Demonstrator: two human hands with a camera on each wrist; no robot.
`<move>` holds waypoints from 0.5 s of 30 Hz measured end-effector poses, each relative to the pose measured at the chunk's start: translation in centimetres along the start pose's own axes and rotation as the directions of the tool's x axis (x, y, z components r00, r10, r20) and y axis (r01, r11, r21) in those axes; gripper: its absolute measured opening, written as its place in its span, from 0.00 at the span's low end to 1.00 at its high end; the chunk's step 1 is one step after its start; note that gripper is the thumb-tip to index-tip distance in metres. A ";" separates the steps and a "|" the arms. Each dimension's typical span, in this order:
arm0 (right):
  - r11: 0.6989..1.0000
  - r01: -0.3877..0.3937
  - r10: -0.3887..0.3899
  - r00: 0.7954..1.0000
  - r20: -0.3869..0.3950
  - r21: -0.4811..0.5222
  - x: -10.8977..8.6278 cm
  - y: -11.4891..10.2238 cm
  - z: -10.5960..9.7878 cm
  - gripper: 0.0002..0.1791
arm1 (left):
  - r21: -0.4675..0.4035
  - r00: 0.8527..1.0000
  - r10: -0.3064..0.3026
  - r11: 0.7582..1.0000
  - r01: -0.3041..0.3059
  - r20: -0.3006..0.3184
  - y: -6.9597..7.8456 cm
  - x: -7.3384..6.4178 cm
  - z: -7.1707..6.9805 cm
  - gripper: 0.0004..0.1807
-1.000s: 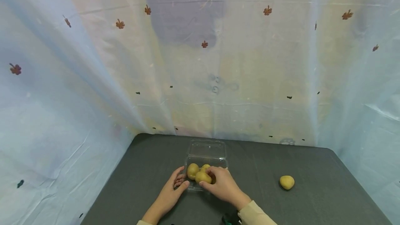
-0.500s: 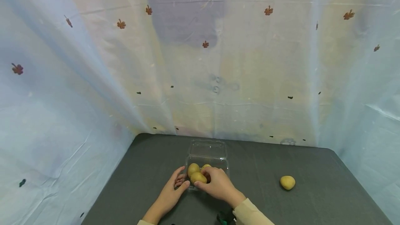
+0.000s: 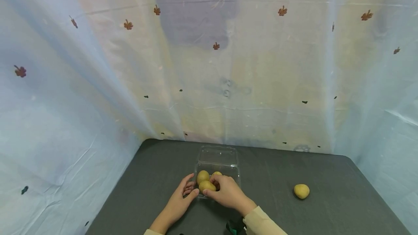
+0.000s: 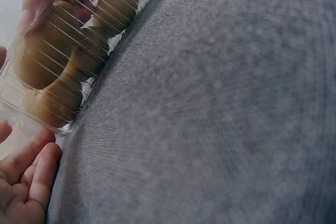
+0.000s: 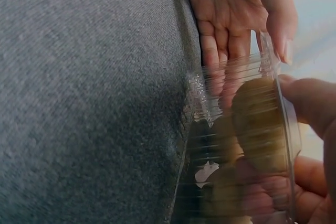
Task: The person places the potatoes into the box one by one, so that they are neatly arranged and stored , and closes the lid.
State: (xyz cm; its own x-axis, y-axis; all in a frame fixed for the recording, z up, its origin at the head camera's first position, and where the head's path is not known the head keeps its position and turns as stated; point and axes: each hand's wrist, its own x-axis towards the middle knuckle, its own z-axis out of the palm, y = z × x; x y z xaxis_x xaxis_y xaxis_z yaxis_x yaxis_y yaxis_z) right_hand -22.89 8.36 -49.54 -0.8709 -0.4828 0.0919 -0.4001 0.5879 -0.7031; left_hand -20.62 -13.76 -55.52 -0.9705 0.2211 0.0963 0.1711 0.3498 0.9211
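Note:
A clear plastic clamshell box [image 3: 218,155] stands with its lid folded back and several yellow potatoes inside. My right hand [image 3: 231,194] reaches over its near right side and holds a potato [image 3: 207,186] between thumb and fingers, low in the box. Beside that one lie another potato [image 3: 203,177] at the left and a potato [image 3: 217,173] partly hidden behind my fingers. My left hand [image 3: 176,203] is at the box's left side, fingers loosely extended. In the left wrist view, its fingertips [image 4: 48,142] are at the ribbed box wall; whether they touch is hard to tell.
One loose potato [image 3: 301,191] lies on the dark grey table [image 3: 267,177] to the right. A patterned plastic curtain [image 3: 277,82] hangs behind and at both sides. By my right wrist is a small black item with a green patch [image 3: 232,230].
My right hand has shifted slightly left with the potato, bringing it in front of the left potato. During the last half second it has barely moved. My left hand stays at the box's side.

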 end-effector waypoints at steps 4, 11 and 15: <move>0.999 0.013 -0.013 1.000 0.014 -0.042 0.1 0.0 0.0 0.15 | -0.007 1.000 0.003 1.000 -0.003 0.000 0.0 0.0 0.0 0.34; 0.997 0.010 -0.008 1.000 0.022 -0.081 0.4 0.0 0.0 0.13 | -0.013 1.000 0.001 1.000 -0.001 0.000 0.0 0.0 0.0 0.33; 0.995 0.007 -0.007 1.000 0.003 -0.096 0.3 0.1 -0.1 0.13 | -0.012 1.000 -0.008 1.000 0.008 0.001 0.2 0.0 0.0 0.33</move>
State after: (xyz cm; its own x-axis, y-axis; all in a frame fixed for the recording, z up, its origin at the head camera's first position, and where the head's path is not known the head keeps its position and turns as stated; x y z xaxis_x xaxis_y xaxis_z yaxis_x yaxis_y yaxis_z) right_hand -23.21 8.33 -49.52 -0.8672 -0.4889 0.0945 -0.4318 0.6438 -0.6317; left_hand -20.56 -13.71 -55.31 -0.9716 0.2191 0.0891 0.1617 0.3402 0.9263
